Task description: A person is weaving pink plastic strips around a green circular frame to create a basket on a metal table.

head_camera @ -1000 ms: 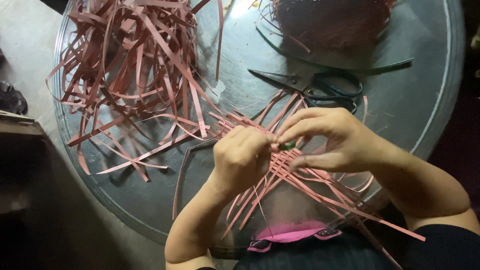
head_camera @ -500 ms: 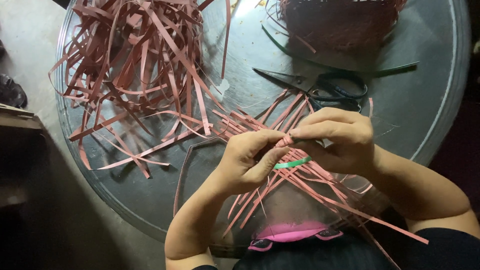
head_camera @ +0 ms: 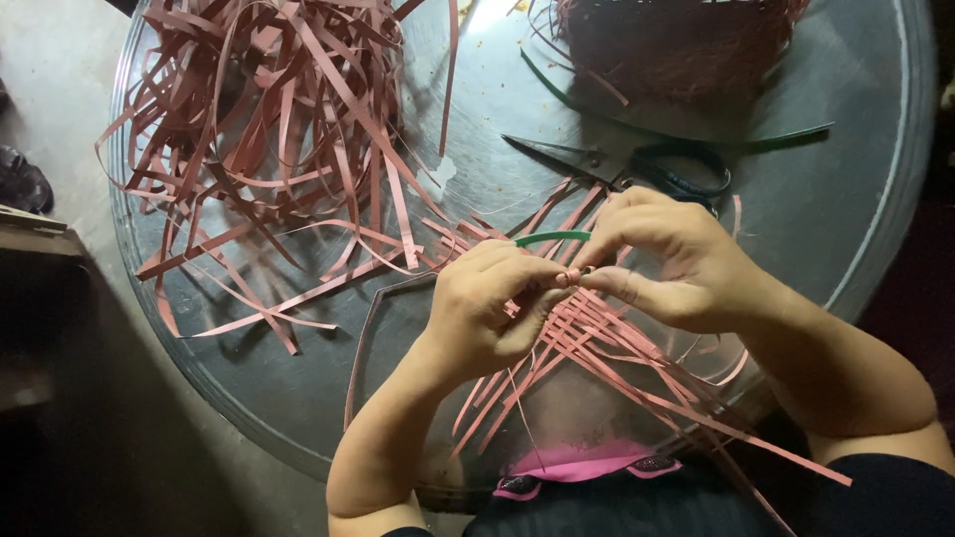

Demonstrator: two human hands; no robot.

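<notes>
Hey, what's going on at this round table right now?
A person is weaving flat pink strips at the near edge of a round metal table. The left hand and right hand meet over the crossed strips, pinching them together, with a short green strip sticking out between them. A loose heap of pink strips lies to the left, scissors behind the hands, and a woven basket at the far edge.

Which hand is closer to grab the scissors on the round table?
Probably the right hand. The dark-handled metal scissors lie just beyond its knuckles on the round metal table. The left hand sits farther away, pinching the pink woven strips.
</notes>
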